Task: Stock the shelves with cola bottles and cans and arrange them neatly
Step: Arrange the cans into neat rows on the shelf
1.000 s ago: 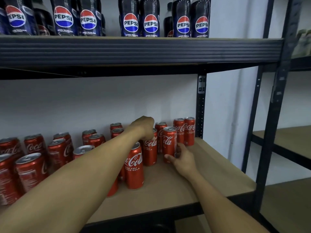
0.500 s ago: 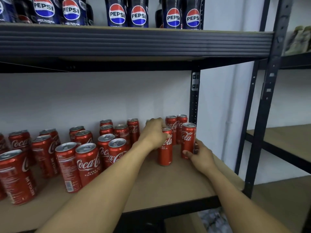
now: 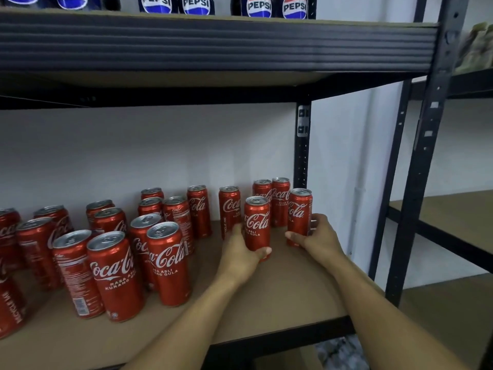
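Two hands on the lower shelf (image 3: 280,303): left hand (image 3: 240,256) curled round the middle can (image 3: 257,222), right hand (image 3: 317,239) clasping the end can (image 3: 299,214) (just beside the black post (image 3: 302,156)).

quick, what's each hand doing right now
Left hand: grips the front middle can.
Right hand: grips the rightmost can.

The cola cans (image 3: 166,265) were glossy red-painted metal with bare silvery tops. The shelf board (image 3: 288,295) beneath them looked like smooth, matt brown fibreboard. The rack's beam (image 3: 213,44) was ribbed dark metal, dull-finished. The Pepsi bottles (image 3: 257,6) above wore shiny labels.
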Demonstrator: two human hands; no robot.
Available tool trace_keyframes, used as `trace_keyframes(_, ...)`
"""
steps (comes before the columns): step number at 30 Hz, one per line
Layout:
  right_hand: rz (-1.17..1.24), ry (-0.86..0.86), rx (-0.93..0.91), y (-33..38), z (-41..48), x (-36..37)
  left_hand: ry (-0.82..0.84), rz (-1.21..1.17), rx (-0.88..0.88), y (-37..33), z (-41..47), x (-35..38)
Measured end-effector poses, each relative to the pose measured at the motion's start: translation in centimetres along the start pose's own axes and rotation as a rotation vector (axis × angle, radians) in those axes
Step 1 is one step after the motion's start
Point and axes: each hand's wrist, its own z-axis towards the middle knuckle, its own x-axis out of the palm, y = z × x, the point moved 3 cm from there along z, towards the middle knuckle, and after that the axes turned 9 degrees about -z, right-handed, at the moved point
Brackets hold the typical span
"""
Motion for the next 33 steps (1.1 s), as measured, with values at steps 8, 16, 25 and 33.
trace_keyframes(8,-0.031,-0.089,-0.018,-0.6,0.2,0.1,0.068,-0.106,-0.01,0.0,1.6,1.9)
trace_keyframes(16,0.026,-0.081,-0.012,-1.0,0.2,0.0,0.192,-0.231,-0.085,0.0,3.3,3.2)
trace_keyframes(25,0.075,-0.032,-0.021,-1.6,0.5,0.3,0.034,-0.166,-0.039,1.0,3.8,4.1)
trace_keyframes(33,0.161,0.129,0.045,-1.3,2.1,0.2,0.149,-0.242,-0.099,0.9,3.6,3.7)
